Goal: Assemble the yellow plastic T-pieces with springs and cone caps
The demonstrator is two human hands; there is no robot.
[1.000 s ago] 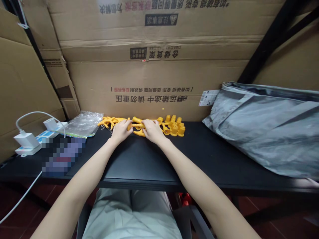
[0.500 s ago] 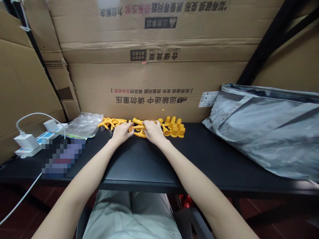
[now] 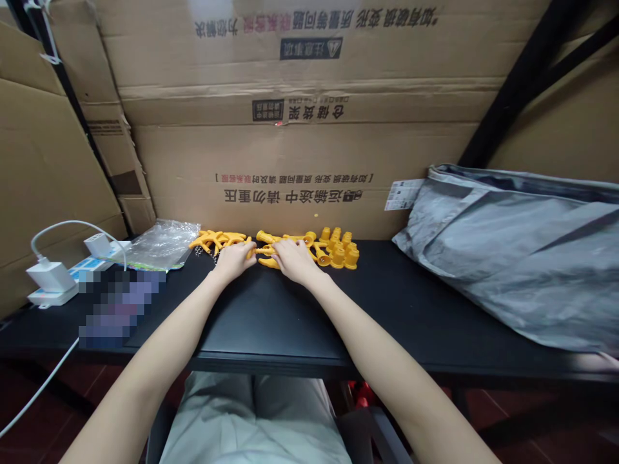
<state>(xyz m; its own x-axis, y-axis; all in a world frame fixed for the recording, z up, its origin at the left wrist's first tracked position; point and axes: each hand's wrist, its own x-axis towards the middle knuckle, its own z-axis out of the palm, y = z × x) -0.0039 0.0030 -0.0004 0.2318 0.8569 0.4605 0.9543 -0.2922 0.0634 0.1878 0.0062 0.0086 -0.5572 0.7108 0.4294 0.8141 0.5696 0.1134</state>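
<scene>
Near the back of the black table, my left hand (image 3: 234, 260) is closed on a yellow plastic handle (image 3: 249, 249), mostly covered by the fingers. A thin yellow stem (image 3: 264, 250) bridges the gap between the two hands. My right hand (image 3: 296, 258) is closed around the other end of this yellow piece; its fingertips are partly hidden. To the left lies a pile of curved yellow handles (image 3: 217, 239) with metal spirals (image 3: 198, 251). Beside my right hand, several yellow cup-shaped parts (image 3: 351, 258) stand in rows. More yellow parts (image 3: 265, 236) lie just beyond the hands.
A clear plastic bag (image 3: 163, 243) lies at the left, near a white power strip (image 3: 54, 295) with chargers and a cable. A large grey bag (image 3: 507, 251) rests at the right. Cardboard (image 3: 290, 148) stands along the table's back.
Both hands have shifted very slightly left, still closed on the yellow piece. The handle in my left hand has turned a little. The parts on the table look unmoved.
</scene>
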